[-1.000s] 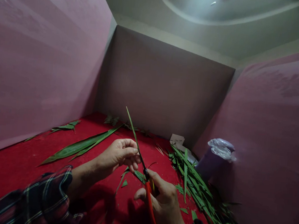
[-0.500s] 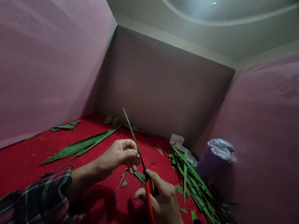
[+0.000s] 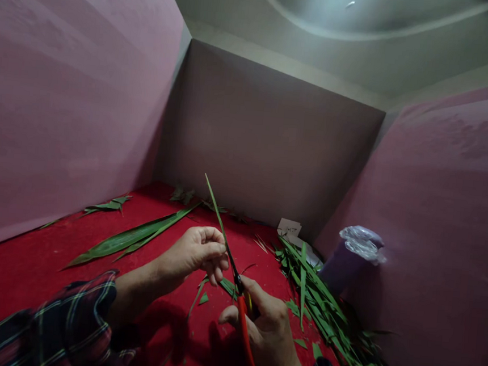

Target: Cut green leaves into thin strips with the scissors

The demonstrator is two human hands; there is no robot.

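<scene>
Red cloth (image 3: 49,257) spreads under everything in the head view, and the scissors (image 3: 243,317) are raised above its near middle, red on the outer handle, yellow on the inner one, dark at the pivot and blades. Behind these handles is the right hand (image 3: 272,325), its grip wrapped around them, thumb on one side and fingers on the other; whether the blades are parted cannot be told at this angle. Just beyond the scissors' pivot and to its left, the left hand (image 3: 189,252) has its grip pinched nearly to nothing, thumb against forefinger on a narrow leaf strip (image 3: 214,203), the other fingers loosely curled. The strip slants up and away in line with the scissors, its pale tip pointing beyond them and its lower part running down to the dark blades. Well to the left of the scissors lies a long green leaf (image 3: 123,243), with a folded leaf piece (image 3: 111,204) farther out past it. Under the scissors are small green clippings (image 3: 203,298). To their right stretches a heap of cut leaves (image 3: 323,304); beyond this stands a purple container (image 3: 339,271) topped with clear plastic (image 3: 362,247), and a white card (image 3: 289,228) sits farther back from the scissors.
</scene>
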